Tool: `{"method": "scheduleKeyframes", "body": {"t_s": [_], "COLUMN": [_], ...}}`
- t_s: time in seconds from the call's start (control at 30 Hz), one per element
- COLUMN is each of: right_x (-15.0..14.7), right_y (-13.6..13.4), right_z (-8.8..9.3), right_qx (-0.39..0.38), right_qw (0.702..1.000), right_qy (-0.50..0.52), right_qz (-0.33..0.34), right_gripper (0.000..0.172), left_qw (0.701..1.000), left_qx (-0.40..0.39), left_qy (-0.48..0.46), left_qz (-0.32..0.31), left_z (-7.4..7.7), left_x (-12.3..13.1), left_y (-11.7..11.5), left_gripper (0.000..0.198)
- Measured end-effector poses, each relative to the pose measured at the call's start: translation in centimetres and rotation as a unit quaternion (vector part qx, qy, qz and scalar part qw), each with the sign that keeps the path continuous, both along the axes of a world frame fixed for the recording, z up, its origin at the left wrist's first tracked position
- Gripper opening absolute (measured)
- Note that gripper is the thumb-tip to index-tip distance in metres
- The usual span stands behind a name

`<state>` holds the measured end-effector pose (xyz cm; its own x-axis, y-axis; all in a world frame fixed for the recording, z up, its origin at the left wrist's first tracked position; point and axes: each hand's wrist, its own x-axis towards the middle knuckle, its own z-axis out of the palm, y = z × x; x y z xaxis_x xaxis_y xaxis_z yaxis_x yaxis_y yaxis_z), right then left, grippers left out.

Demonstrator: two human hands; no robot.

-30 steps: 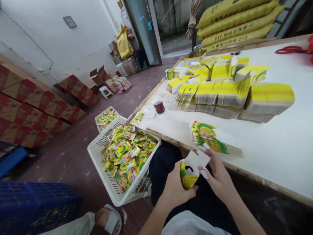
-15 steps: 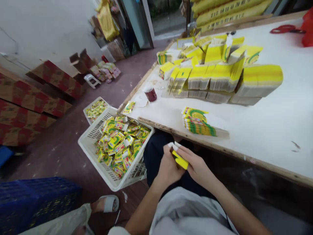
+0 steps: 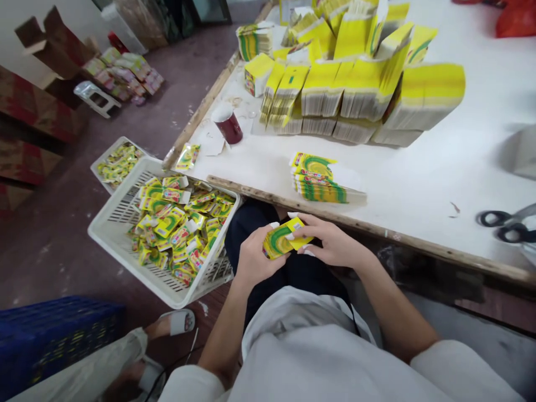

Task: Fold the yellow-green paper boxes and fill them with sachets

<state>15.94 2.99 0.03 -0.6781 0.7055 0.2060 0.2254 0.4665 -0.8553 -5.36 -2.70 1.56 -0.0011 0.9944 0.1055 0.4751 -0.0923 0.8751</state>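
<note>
A small yellow and green printed carton (image 3: 278,241) is held over my lap, its broad face turned up. My left hand (image 3: 260,255) grips its left end, with the thumb along the near edge. My right hand (image 3: 324,241) closes on its right end, fingers over the top. White covers show on several of my fingertips. Just beyond my hands, a fanned stack of flat printed cartons (image 3: 320,178) lies near the table edge. To my left, a white plastic basket (image 3: 118,262) holds many small yellow-green cartons.
Long rows of stacked yellow cartons (image 3: 360,92) stand across the table (image 3: 422,178). A dark red cup (image 3: 228,127) is near the left corner, scissors (image 3: 508,223) at the right. A blue crate (image 3: 58,335) and another person's sandaled foot (image 3: 180,322) are at lower left.
The carton has turned from edge-on to showing its printed face, and my right hand has shifted onto its right end. My view has swung rightward and down, bringing the scissors into sight.
</note>
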Motion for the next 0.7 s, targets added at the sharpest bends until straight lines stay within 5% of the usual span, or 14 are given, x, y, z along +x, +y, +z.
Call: {"method": "scheduleKeyframes", "body": {"t_s": [0.13,0.23,0.33,0.4,0.47,0.57,0.7], "right_x": [-1.7,-2.2,-1.0,0.2,1.2,1.7,1.3], "right_y": [-1.1,-0.8,2.1,4.9,7.4,9.8,10.8], "right_z": [0.1,0.2,0.8,1.2,1.4,1.1,0.4], "right_qx": [0.002,0.001,0.034,0.046,0.037,0.017,0.008], "right_qw": [0.996,0.993,0.974,0.926,0.885,0.866,0.855], "right_qy": [0.052,0.079,-0.005,-0.107,-0.172,-0.220,-0.260], "right_qz": [-0.068,-0.086,-0.224,-0.358,-0.432,-0.449,-0.448], "right_gripper": [0.056,0.077,0.046,0.026,0.028,0.030,0.021], "left_qw": [0.997,0.963,0.837,0.752,0.713,0.718,0.744], "left_qx": [-0.004,0.016,0.039,-0.007,-0.081,-0.158,-0.169], "left_qy": [-0.055,-0.216,-0.445,-0.546,-0.584,-0.584,-0.567], "left_qz": [0.060,0.162,0.315,0.370,0.380,0.345,0.311], "left_z": [-0.7,-1.2,-1.2,-1.2,-1.4,-2.0,-2.9], "left_x": [1.2,0.6,-1.2,-2.3,-2.6,-1.8,-0.6], "left_y": [-0.4,-0.3,0.4,1.0,1.2,1.2,1.2], "left_gripper": [0.065,0.064,0.055,0.050,0.035,0.018,0.020]}}
